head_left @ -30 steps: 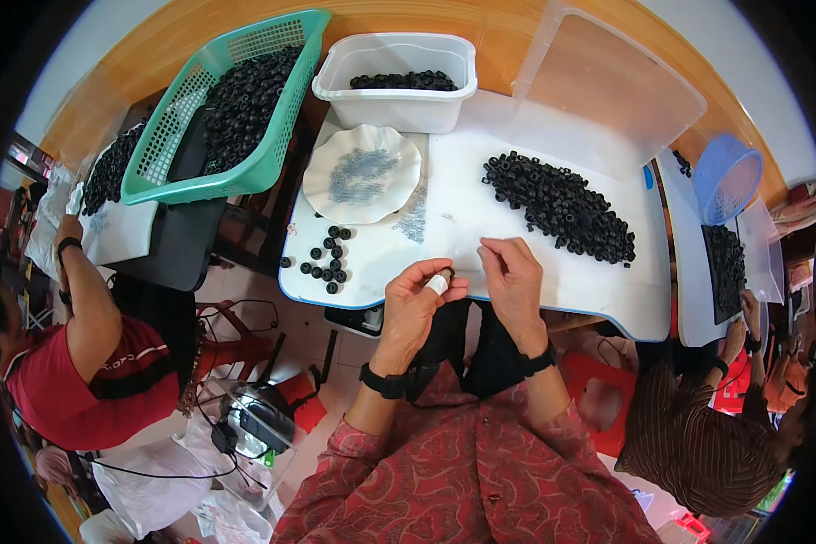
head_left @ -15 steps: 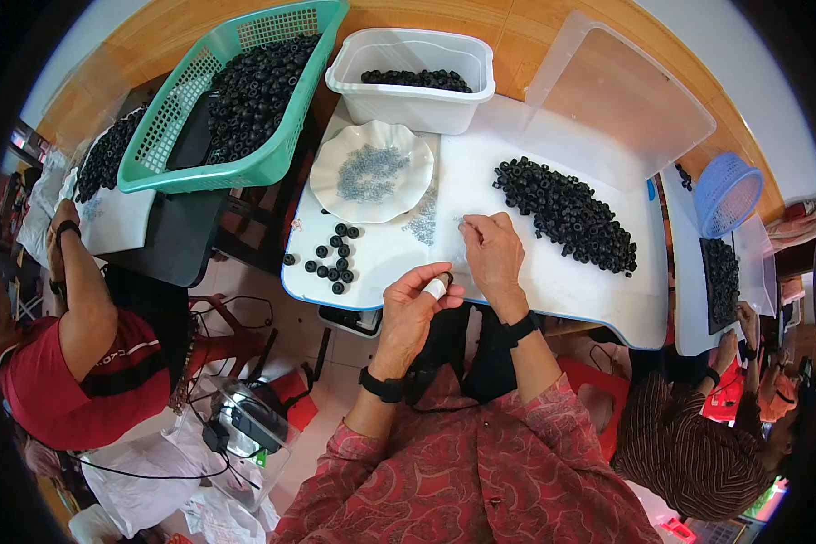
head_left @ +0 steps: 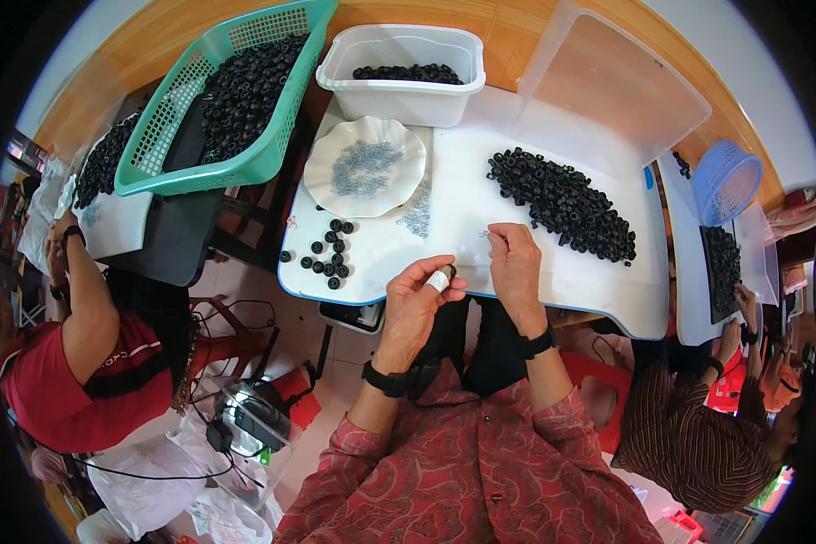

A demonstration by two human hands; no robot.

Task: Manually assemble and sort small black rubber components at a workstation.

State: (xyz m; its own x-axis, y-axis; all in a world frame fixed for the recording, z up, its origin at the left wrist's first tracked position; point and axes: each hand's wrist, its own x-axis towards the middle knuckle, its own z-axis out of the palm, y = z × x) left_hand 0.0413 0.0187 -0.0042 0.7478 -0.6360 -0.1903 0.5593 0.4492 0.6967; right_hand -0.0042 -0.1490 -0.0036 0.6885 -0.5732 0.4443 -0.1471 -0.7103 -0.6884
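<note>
The left hand point(head_left: 414, 304) is curled into a loose fist at the near edge of the white table point(head_left: 598, 290), pinching a small black ring point(head_left: 448, 271) between the thumb and a forefinger whose tip is wrapped in white tape, which probably guards the skin against rubbing. The ring is held up off the table and turned toward the other hand, so its hole is open to it. The right hand point(head_left: 517, 265) rests just beside it with its heel on the table edge for steadiness, fingers drawn together in a narrow pinch on a tiny metal part point(head_left: 486, 235), too small to make out.

Just past the right hand lies a long heap of black rings point(head_left: 562, 204), within easy reach. To the left, a small group of rings point(head_left: 329, 253) is set apart from the heap, seemingly to keep the two lots separate. Beyond them a white scalloped plate point(head_left: 322, 181) holds a bed of small grey metal bits point(head_left: 364, 167), with more spilled beside it. Farther out stand a white tub point(head_left: 399, 91) with more rings and a green basket point(head_left: 154, 163) full of them. People sit at neighbouring tables on either side.
</note>
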